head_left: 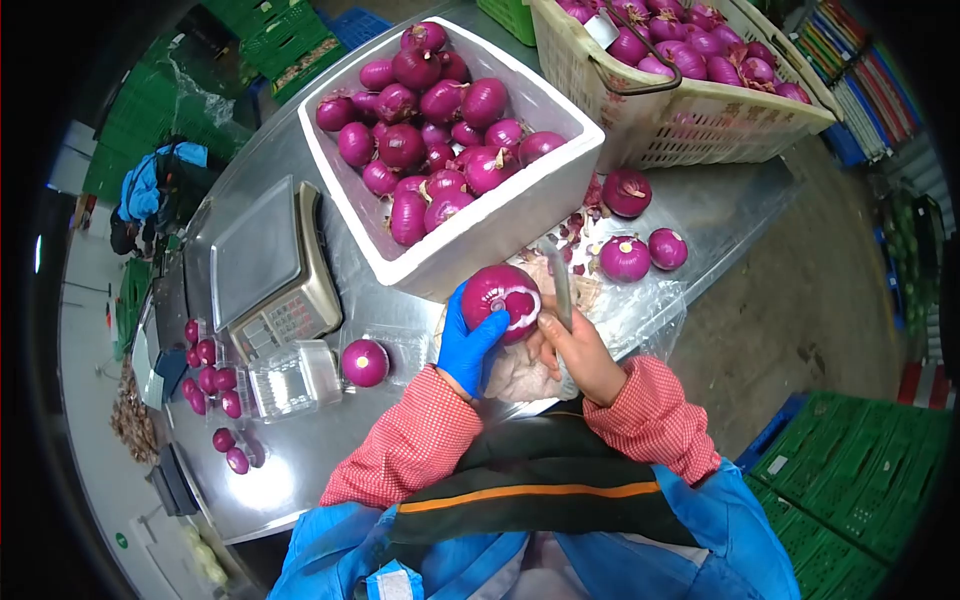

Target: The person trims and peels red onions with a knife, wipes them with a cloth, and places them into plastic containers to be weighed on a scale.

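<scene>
In the head view, the left hand (470,338), in a blue glove, is curled around a red onion (494,302) held above the worktop (385,480), just in front of the white box (480,245) of onions. The right hand (583,355) grips a knife (561,283), its thumb at the onion's side. Three loose onions (625,258) lie near the plastic crate (690,135); a scale (285,320) stands left of the white box.

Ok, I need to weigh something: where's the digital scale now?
In the head view, the digital scale sits on the metal table at the person's left, beside the white foam box of red onions, its keypad near the clear plastic container.
</scene>
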Motion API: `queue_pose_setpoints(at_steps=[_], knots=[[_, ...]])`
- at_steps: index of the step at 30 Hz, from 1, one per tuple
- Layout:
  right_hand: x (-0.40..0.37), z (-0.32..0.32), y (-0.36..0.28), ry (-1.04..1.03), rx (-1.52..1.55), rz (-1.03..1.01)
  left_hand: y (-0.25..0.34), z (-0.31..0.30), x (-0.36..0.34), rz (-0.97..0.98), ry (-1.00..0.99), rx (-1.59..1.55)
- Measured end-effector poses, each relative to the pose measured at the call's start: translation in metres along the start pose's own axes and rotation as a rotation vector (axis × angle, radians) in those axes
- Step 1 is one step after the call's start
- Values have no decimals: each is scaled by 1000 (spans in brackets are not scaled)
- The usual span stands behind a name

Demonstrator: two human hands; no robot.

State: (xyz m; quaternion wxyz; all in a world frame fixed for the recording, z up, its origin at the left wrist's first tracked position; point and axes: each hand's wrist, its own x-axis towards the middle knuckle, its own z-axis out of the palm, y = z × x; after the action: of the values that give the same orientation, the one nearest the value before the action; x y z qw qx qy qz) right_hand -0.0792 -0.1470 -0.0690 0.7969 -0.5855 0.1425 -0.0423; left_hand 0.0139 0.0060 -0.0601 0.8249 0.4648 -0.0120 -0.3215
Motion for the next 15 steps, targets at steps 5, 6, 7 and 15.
queue_pose_setpoints(at_steps=[5,6,7,15], knots=[[-16,-19,-41,104,-1027,-417,14,-15,4,-39,-74,94],[-18,-22,-45,84,-1211,-483,17,-16,3,-44,-86,102],[-17,-20,-45,119,-1221,-522,20,-16,3,-50,-100,111],[-18,-28,-49,154,-1440,-631,39,-3,-3,-160,-103,164]])
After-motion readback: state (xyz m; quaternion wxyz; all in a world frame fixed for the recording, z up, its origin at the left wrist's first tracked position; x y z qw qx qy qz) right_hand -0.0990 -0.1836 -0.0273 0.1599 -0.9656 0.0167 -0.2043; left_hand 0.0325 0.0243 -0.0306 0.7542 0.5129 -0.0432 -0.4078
